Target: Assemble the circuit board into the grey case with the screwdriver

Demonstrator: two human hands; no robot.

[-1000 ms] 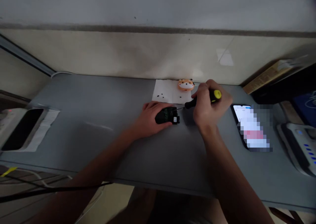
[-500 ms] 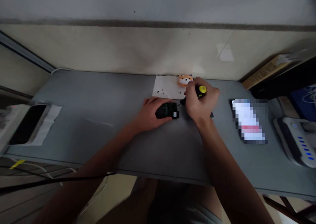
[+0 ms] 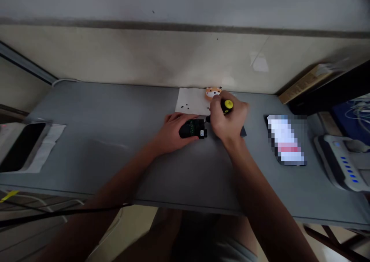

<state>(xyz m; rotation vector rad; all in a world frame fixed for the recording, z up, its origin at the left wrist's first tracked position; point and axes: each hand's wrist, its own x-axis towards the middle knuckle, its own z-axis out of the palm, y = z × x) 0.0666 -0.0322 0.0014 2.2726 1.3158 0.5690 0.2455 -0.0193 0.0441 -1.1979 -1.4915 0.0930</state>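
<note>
My left hand (image 3: 170,135) is closed around a small black device with a bare green circuit board (image 3: 192,128), thumb along its near side and fingers along the far side. The device lies on the grey table and has a small white label at its right end. My right hand (image 3: 229,117) grips a screwdriver (image 3: 228,105) with a black and yellow handle. Its tip points left at the device's right end; whether it touches I cannot tell. Behind the hands lies a white paper sheet (image 3: 189,96) with several tiny dark screws (image 3: 186,106) on it.
An orange and white animal-faced item (image 3: 212,93) sits on the paper. A lit phone (image 3: 286,140) and a power strip (image 3: 343,162) lie to the right. A dark phone (image 3: 23,146) lies at the left. A flat dark piece (image 3: 243,131) is partly hidden by my right wrist.
The whole view has shifted slightly, so things appear a little further left. My right hand and the screwdriver keep almost the same place beside the device, and my left hand keeps its hold.
</note>
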